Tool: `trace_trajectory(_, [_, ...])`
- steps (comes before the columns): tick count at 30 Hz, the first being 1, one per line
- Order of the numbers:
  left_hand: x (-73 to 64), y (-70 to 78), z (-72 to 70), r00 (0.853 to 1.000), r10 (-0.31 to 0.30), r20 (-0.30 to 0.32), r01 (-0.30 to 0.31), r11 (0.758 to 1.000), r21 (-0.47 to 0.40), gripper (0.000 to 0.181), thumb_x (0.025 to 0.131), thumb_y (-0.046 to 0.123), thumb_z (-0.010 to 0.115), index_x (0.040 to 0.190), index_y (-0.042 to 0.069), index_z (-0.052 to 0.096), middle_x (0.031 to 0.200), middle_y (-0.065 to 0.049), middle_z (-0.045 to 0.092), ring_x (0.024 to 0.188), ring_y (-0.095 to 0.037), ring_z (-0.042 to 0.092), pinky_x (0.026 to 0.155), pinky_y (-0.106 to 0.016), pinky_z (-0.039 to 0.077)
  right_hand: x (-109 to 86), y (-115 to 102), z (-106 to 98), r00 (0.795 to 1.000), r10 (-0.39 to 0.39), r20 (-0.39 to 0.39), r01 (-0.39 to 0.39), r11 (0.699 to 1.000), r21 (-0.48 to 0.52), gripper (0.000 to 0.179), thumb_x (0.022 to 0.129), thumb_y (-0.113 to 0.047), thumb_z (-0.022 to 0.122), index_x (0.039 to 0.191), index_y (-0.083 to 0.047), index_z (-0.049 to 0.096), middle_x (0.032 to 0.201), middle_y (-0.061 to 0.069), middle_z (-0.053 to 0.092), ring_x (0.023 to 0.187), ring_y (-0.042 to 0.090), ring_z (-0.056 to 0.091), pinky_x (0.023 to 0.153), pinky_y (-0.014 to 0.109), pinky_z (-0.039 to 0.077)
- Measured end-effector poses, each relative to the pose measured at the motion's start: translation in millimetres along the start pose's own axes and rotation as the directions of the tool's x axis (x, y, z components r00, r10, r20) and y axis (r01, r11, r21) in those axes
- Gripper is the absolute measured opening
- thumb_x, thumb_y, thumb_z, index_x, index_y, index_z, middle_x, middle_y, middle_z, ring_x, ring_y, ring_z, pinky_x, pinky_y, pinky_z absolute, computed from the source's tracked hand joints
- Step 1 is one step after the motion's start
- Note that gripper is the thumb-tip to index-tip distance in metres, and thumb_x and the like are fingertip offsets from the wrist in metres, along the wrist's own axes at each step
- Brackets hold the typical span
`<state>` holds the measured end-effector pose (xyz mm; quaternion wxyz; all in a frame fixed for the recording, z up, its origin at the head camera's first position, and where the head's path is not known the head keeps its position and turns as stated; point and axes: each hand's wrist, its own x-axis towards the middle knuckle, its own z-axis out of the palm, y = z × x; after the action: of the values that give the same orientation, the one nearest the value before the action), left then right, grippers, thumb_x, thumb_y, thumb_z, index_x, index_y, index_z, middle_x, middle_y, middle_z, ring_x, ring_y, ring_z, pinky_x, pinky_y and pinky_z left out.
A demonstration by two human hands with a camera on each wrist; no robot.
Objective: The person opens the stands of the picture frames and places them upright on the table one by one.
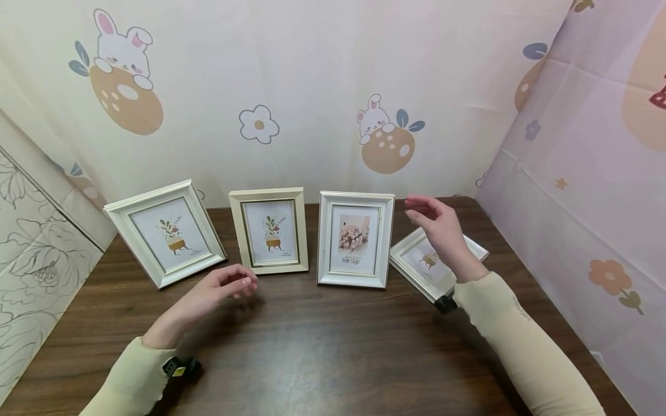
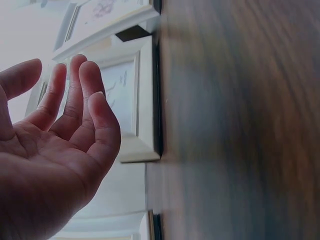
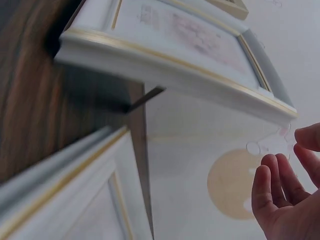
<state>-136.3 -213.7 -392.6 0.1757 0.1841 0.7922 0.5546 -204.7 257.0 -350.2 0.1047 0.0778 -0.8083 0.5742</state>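
Note:
My left hand (image 1: pixel 221 287) hovers over the table in front of the cream photo frame (image 1: pixel 270 231), fingers loosely curved and holding nothing. To its left, a white photo frame (image 1: pixel 169 234) with a plant print stands at an angle. My right hand (image 1: pixel 442 228), likewise holding nothing, is raised beside the upper right corner of the white frame with a flower print (image 1: pixel 355 240). Below that hand and partly hidden by its wrist is another white frame (image 1: pixel 426 263), set low and turned. In the right wrist view a dark support leg (image 3: pixel 145 99) shows behind the flower-print frame.
All the frames are on a dark wood-grain table (image 1: pixel 291 346), along its far side. A cloth with rabbit prints (image 1: pixel 312 75) hangs right behind it. On the right a patterned cloth wall (image 1: pixel 588 190) borders the table, and a floral panel (image 1: pixel 36 277) borders the left.

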Motion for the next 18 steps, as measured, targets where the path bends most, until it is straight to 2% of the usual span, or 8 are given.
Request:
trace_trajectory(6, [4.9,1.9,15.5,0.997,0.03,0.07,-0.029,0.999,-0.013,0.03,0.105,0.018,0.053,0.117,-0.009,0.056,0.107,-0.026,0.063,0.095,-0.031,0.062,0.081,-0.038,0.054,-9.5,9,-22,0.998,0.062,0.009,-0.061,0.993,-0.103,0.041,0.1,-0.026,0.064,0.134,-0.005,0.058,0.131,0.014,0.06,0.106,0.011,0.059,0.084,0.017,0.049])
trace_trajectory(11, [6.7,1.9,29.9,0.99,0.029,0.141,-0.026,0.999,-0.023,0.028,0.105,0.018,0.052,0.116,-0.007,0.058,0.104,-0.024,0.064,0.091,-0.037,0.063,0.076,-0.042,0.055,-16.7,16,-37,0.992,0.129,-0.014,-0.13,0.979,-0.16,0.04,0.1,-0.03,0.062,0.134,-0.009,0.059,0.133,0.014,0.058,0.111,0.016,0.055,0.083,0.016,0.049])
trace_trajectory(18, [3.7,3.1,45.3,0.976,0.011,0.218,-0.007,1.0,-0.018,0.025,0.104,0.019,0.053,0.115,-0.003,0.06,0.104,-0.018,0.066,0.092,-0.034,0.063,0.077,-0.042,0.055,-24.8,28,-65,0.979,0.194,-0.061,-0.203,0.941,-0.272,0.046,0.101,-0.036,0.058,0.137,-0.008,0.058,0.136,0.016,0.055,0.112,0.023,0.05,0.086,0.027,0.045])
